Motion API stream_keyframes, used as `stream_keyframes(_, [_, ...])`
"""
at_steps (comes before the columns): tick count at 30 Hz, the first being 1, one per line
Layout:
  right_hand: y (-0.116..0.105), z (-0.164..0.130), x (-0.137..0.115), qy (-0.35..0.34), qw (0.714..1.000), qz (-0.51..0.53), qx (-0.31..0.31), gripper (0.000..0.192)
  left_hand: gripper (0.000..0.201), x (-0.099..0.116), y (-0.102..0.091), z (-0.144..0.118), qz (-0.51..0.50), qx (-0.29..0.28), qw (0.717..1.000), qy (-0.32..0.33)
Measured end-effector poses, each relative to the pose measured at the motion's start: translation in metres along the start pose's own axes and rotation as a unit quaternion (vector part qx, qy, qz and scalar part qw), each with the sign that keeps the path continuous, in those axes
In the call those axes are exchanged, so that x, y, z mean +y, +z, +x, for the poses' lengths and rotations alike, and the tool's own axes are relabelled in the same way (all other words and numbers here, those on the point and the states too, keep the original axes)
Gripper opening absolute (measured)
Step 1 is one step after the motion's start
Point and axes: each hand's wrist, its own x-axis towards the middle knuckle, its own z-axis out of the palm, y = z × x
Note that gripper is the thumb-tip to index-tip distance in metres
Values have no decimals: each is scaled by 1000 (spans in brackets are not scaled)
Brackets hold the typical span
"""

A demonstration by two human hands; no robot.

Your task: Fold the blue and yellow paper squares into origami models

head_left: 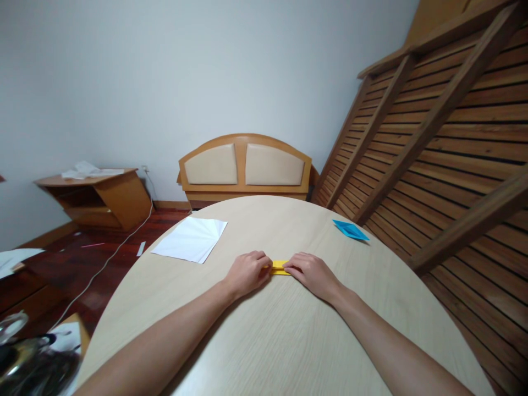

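Far left, off the table, a low wooden cabinet stands against the wall with crumpled white papers on top, and a white cable trails across the dark red floor. Onto the round wooden table now: near its far left edge lies a white sheet of paper, flat, creased with fold lines, well apart from both hands. Moving in toward the middle, the left hand lies knuckles up on the tabletop, fingers curled together and pinched down on the left end of a small yellow folded paper. That yellow strip sits flat near the centre of the table, somewhat toward the far edge, and only a short stretch of it shows between the two hands. Just beside it, the right hand presses down on the strip's right end, fingers close together and bent, tips on the paper. Both forearms run back to the near edge. Further right, close to the far right edge, a blue folded paper lies on its own, clear of the hands. Beyond the table's far edge a padded wooden headboard leans at the wall, and slatted wooden frames lean along the right side
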Motion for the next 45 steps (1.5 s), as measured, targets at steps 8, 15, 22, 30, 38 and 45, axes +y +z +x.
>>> stream_keyframes(8, [0,-1,7,12,1000,3,-6,19,15,-2,2,0,-36,4,999,-20])
stream_keyframes(15, [-1,-2,3,26,1000,8,-4,21,12,-2,3,1,-46,-4,997,-63])
stream_keyframes(22, [-2,-3,0,31,1000,4,2,20,16,-6,6,0,-65,-4,997,-48])
stream_keyframes(30, [-4,-1,-11,-57,998,20,32,10,19,-7,8,0,-84,16,994,-70])
stream_keyframes(38, [-1,-1,-10,-67,997,-9,28,8,20,-2,5,-1,-135,25,989,-49])
stream_keyframes(45, [-5,-1,-10,-93,993,-22,72,13,22,1,8,-1,-243,56,965,-77])
